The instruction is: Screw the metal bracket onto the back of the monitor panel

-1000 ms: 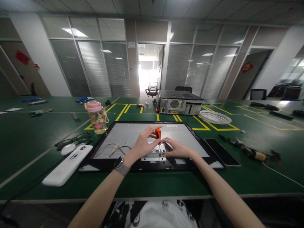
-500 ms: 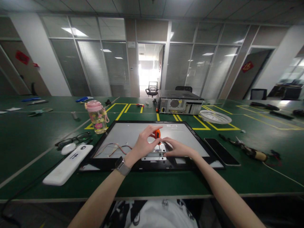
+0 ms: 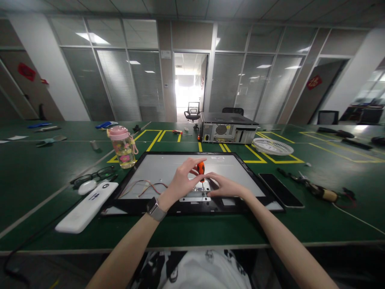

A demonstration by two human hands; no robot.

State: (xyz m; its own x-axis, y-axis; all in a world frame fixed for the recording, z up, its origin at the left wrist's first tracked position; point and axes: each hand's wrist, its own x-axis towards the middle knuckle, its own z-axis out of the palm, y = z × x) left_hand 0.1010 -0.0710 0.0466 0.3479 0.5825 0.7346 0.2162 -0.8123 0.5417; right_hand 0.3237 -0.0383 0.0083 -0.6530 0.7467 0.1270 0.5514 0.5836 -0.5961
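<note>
A screwdriver point(image 3: 201, 168) with an orange and black handle stands nearly upright over a metal bracket point(image 3: 188, 198). My left hand point(image 3: 182, 178) pinches its handle between curled fingers and thumb, the index finger stretched over the top. My right hand point(image 3: 224, 186) is curved in close on the other side. Its upper fingertips meet the lower end of the handle, and a lower fingertip rests by the bracket near the shaft. What they grip is hidden. Under both hands a flat display panel point(image 3: 153, 164) lies grey back up in a black frame.
Thin wires point(image 3: 142, 186) lie on the panel. Left are a pink-lidded bottle point(image 3: 122, 148), glasses point(image 3: 93, 176) and a white power bank point(image 3: 87, 208). A phone point(image 3: 279, 190) and cable bundle point(image 3: 320, 190) lie right. Behind stand a computer case point(image 3: 227, 126) and white basket point(image 3: 272, 147).
The screwdriver handle has turned slightly and stands a little straighter in my left hand. My right hand has barely moved, and the whole view has shifted slightly.
</note>
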